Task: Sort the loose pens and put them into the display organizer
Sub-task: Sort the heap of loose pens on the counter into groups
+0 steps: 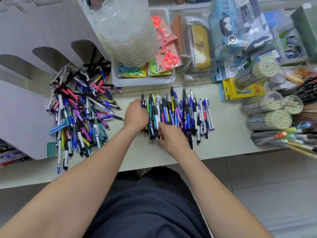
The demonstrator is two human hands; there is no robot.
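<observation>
Squaring up a sorted row point(180, 110) of pens at the middle of the table point(226, 145), barrels parallel and pointing away from the body, presumably to keep like with like before loading. Bracing the row's left edge with the left hand point(136, 115), knuckles up, fingers bent down among the barrels and hidden there; cannot tell whether gripping a pen or merely pushing. Pinching at the near ends with the right hand point(171, 139), fingertips curled round a dark-tipped barrel or two, probably to tap the ends level or draw one out.

Working beside a tangled pile point(80, 110) well to the left, criss-crossed and unsorted, right at the foot of the display organizer point(22, 103), a white stepped stand with arched cut-outs; seems a handy spot for feeding pens across and then back. Judging the organizer barely loaded, if at all.

Reading a large blue "A" on many white barrels in both heaps, and "12" on the yellow box point(240, 91) at right. Failing to read the round sticker and price tag on the blue bagged case point(240, 19): too blurred. Noting carded scissors point(169, 59) standing in a white tray point(142, 82) behind the row, print too small to make out.
</observation>
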